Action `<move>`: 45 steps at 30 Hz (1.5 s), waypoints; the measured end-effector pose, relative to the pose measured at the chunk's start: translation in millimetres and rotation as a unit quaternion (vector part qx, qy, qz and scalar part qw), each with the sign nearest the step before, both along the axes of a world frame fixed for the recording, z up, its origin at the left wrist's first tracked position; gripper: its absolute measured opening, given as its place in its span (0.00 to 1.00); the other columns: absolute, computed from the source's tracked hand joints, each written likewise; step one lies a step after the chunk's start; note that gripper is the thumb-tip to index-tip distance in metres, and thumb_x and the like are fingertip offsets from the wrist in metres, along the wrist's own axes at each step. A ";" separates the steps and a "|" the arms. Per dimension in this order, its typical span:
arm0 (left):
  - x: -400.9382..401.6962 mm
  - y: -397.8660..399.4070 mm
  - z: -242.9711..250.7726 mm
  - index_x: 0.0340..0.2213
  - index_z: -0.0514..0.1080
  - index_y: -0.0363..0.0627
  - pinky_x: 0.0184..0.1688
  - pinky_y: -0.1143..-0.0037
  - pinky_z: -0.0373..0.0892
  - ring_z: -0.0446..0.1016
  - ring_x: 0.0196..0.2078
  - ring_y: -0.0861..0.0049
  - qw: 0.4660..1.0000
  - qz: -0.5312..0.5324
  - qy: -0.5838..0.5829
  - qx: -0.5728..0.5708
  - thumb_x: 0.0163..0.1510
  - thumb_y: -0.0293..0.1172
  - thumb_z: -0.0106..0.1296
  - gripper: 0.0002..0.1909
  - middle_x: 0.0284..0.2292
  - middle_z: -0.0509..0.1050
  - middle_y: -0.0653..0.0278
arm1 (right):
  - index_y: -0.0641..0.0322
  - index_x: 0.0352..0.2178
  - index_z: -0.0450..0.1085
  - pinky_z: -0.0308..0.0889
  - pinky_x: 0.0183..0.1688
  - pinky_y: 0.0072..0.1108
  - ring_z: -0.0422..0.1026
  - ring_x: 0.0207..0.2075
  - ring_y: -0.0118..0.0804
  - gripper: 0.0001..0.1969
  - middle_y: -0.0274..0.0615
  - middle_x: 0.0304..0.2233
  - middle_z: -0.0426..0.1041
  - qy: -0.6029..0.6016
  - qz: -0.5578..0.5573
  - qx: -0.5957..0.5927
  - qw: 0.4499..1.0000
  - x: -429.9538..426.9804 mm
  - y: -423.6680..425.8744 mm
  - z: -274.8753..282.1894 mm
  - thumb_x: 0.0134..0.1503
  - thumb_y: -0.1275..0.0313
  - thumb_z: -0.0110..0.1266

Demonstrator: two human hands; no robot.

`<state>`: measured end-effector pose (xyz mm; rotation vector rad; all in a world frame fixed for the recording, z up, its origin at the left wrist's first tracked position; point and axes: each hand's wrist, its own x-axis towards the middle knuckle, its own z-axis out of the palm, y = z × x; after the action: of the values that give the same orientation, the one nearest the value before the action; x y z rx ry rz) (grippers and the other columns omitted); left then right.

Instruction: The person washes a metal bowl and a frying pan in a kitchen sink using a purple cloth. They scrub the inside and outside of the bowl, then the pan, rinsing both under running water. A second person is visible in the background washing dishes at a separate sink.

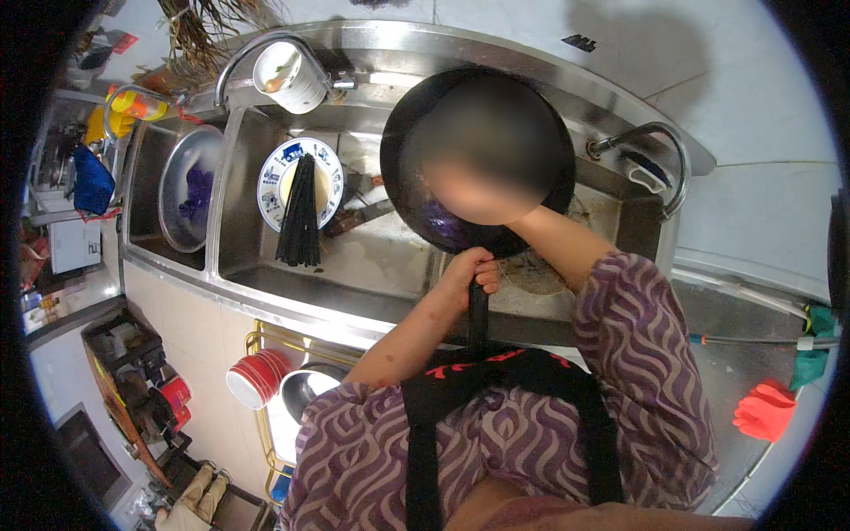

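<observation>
My left hand (470, 275) is wrapped around the dark handle of a black wok (402, 152), which is held over the stainless steel sink (392, 279). My right arm reaches across the wok's bowl. Much of my right hand (481, 196) and the middle of the wok are blurred out, so whether the hand holds anything is hidden. A shiny purple patch shows low in the bowl. Left of the wok, a white and blue patterned plate (269, 199) sits in the sink with a bundle of black chopsticks (299, 219) lying across it. Knives (358, 218) lie beside the plate.
A metal basin (174, 222) with something purple stands in the left sink compartment. Stacked white bowls (305, 89) are at the back ledge. Curved faucets (680, 159) overhang the sink. Red bowls (259, 378) stand on a rack below. A red glove (767, 411) hangs at right.
</observation>
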<state>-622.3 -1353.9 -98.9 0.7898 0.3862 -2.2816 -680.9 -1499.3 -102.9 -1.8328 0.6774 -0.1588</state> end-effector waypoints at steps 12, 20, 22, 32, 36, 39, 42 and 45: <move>4.7 3.6 3.8 0.10 0.50 0.52 0.14 0.80 0.51 0.50 0.10 0.83 0.999 -0.007 -0.031 -0.013 0.45 0.29 0.38 0.15 0.09 0.49 0.74 | 0.59 0.48 0.55 0.50 0.52 0.31 0.51 0.53 0.52 0.21 0.54 0.51 0.50 0.087 0.180 -0.204 0.958 -39.4 40.4 5.5 0.50 0.73 0.42; 0.7 -0.2 13.3 0.11 0.51 0.50 0.14 0.80 0.53 0.50 0.10 0.84 0.999 0.000 -0.047 -0.001 0.45 0.27 0.38 0.14 0.09 0.49 0.73 | 0.60 0.48 0.54 0.56 0.50 0.29 0.56 0.50 0.51 0.22 0.55 0.50 0.50 0.023 0.036 -0.385 0.922 26.2 0.4 -8.1 0.50 0.70 0.43; 1.0 0.1 11.5 0.11 0.51 0.51 0.14 0.79 0.53 0.50 0.10 0.84 0.998 -0.003 -0.054 -0.008 0.45 0.27 0.38 0.14 0.09 0.49 0.73 | 0.59 0.49 0.53 0.58 0.49 0.30 0.57 0.49 0.51 0.21 0.54 0.50 0.51 0.068 -0.038 -0.386 0.919 34.7 -15.9 -0.3 0.52 0.69 0.41; 2.8 5.8 -7.4 0.09 0.50 0.53 0.14 0.79 0.53 0.51 0.10 0.84 0.998 0.034 0.051 -0.016 0.45 0.28 0.39 0.16 0.08 0.49 0.75 | 0.61 0.49 0.53 0.56 0.48 0.32 0.57 0.47 0.53 0.24 0.55 0.48 0.52 0.233 -0.313 -0.298 0.871 -22.1 -67.2 25.2 0.49 0.70 0.42; 5.2 7.2 -1.8 0.09 0.50 0.52 0.14 0.79 0.53 0.50 0.09 0.84 0.998 0.043 0.039 -0.014 0.45 0.28 0.39 0.16 0.08 0.49 0.75 | 0.65 0.49 0.52 0.51 0.51 0.28 0.53 0.50 0.52 0.25 0.57 0.48 0.52 0.235 -0.381 -0.214 0.868 -62.9 -62.5 19.3 0.50 0.66 0.42; 5.1 7.3 3.5 0.08 0.48 0.54 0.15 0.80 0.50 0.47 0.10 0.84 0.999 0.016 0.028 -0.027 0.46 0.30 0.38 0.18 0.08 0.48 0.75 | 0.64 0.48 0.55 0.53 0.49 0.26 0.56 0.49 0.46 0.23 0.53 0.48 0.52 0.155 -0.444 -0.143 0.871 -59.6 -71.1 15.3 0.50 0.66 0.44; 2.0 5.8 1.9 0.08 0.48 0.53 0.15 0.79 0.49 0.48 0.10 0.83 0.999 0.000 -0.023 -0.042 0.47 0.30 0.37 0.18 0.08 0.49 0.74 | 0.67 0.43 0.60 0.55 0.47 0.28 0.59 0.45 0.48 0.21 0.55 0.43 0.60 0.110 -0.451 -0.142 0.874 -30.6 -94.7 14.1 0.49 0.65 0.45; -3.0 2.2 8.7 0.08 0.48 0.53 0.15 0.79 0.48 0.48 0.10 0.83 0.997 -0.020 -0.048 -0.058 0.47 0.30 0.38 0.18 0.08 0.49 0.74 | 0.68 0.39 0.62 0.59 0.42 0.23 0.64 0.41 0.39 0.17 0.47 0.40 0.65 0.062 -0.452 -0.098 0.884 -3.0 -113.6 15.0 0.50 0.67 0.45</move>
<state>-625.3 -1351.7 -90.2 0.8497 0.1934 -2.2697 -683.9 -1612.9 -87.9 -1.5817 1.6262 -0.7475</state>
